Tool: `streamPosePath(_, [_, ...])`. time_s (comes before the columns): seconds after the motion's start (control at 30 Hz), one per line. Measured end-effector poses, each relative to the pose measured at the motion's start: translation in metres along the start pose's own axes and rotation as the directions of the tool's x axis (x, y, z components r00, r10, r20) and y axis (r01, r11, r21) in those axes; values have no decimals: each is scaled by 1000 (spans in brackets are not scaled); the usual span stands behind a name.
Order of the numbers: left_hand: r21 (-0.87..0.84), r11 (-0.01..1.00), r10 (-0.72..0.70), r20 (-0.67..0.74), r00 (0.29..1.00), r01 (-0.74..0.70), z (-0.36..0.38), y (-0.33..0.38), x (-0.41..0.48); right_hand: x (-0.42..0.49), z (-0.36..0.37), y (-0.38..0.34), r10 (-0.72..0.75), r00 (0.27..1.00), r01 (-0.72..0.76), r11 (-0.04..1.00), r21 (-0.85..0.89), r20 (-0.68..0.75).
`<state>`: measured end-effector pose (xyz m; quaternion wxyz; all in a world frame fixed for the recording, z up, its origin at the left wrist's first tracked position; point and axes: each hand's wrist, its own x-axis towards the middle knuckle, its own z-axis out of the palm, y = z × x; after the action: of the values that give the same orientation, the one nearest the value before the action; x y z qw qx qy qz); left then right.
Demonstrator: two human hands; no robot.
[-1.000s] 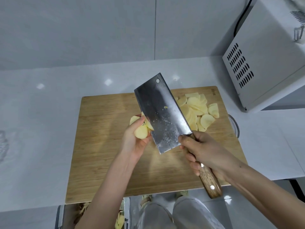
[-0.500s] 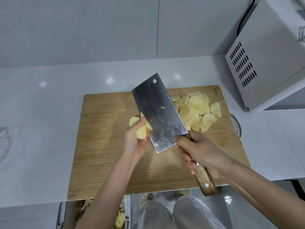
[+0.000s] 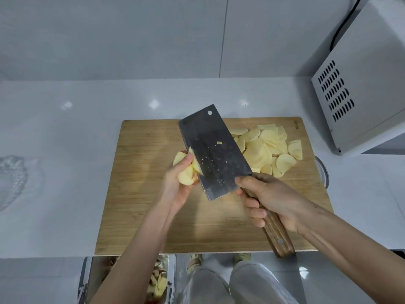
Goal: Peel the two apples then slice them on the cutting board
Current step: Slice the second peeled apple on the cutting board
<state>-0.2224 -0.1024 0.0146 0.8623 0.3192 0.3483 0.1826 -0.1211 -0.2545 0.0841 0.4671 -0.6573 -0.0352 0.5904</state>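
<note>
Nearest, under the counter edge: one bin (image 3: 161,281) of peel scraps, partly hidden by the left forearm. Over the one board (image 3: 142,194), the right hand (image 3: 274,202) wraps tight round the cleaver (image 3: 217,154) handle; the tilted blade hides part of the one apple piece (image 3: 186,175), gripped in the left hand (image 3: 175,185) over mid-board. Beyond: one heap of slices (image 3: 267,148) far right on the board, too overlapped to count; white counter (image 3: 65,128); one vented appliance (image 3: 361,84); grey tiled wall.
</note>
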Motion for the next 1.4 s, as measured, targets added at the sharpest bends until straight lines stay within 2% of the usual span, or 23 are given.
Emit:
streamPosePath(0.2, [269,960,-49,-101,994,75,-39,14,-27,7,14,7,56,995,-47,993,-108,82])
streamPosePath(0.33, [471,877,30,-256,966,97,-76,17,-65,13,39,17,146,975,-107,969,-223,166])
streamPosePath(0.43, [504,846,34,-373,927,171,-107,18,-101,16,65,27,194,952,-107,935,-338,237])
streamPosePath(0.53, [542,796,56,-510,858,270,-136,20,-140,17,92,39,234,919,-83,902,-424,318])
streamPosePath(0.67, [626,617,15,-615,789,477,-159,21,-179,21,115,54,281,879,-42,851,-524,385])
streamPosePath(0.73, [604,614,3,-645,764,508,-165,21,-186,24,118,58,262,887,-14,839,-544,381])
streamPosePath(0.8, [543,678,-17,-662,750,495,-170,23,-185,26,115,58,230,905,8,833,-554,359])
streamPosePath(0.87, [468,765,-36,-653,756,441,-170,28,-177,30,107,54,195,923,25,829,-558,331])
streamPosePath(1.0, [414,812,-64,-637,768,411,-156,38,-148,38,86,38,162,954,2,840,-543,254])
streamPosePath(1.1, [200,925,-146,-599,787,324,-145,44,-117,42,69,28,122,971,-3,864,-503,205])
streamPosePath(1.17, [106,953,-187,-528,828,283,-137,49,-96,43,57,22,96,981,-7,884,-467,167])
streamPosePath(1.27, [64,964,-216,-368,904,256,-120,52,-68,42,38,12,56,992,-6,912,-411,110])
streamPosePath(1.4, [-44,972,-237,-185,954,233,-94,45,-36,38,18,7,23,999,-11,962,-272,42])
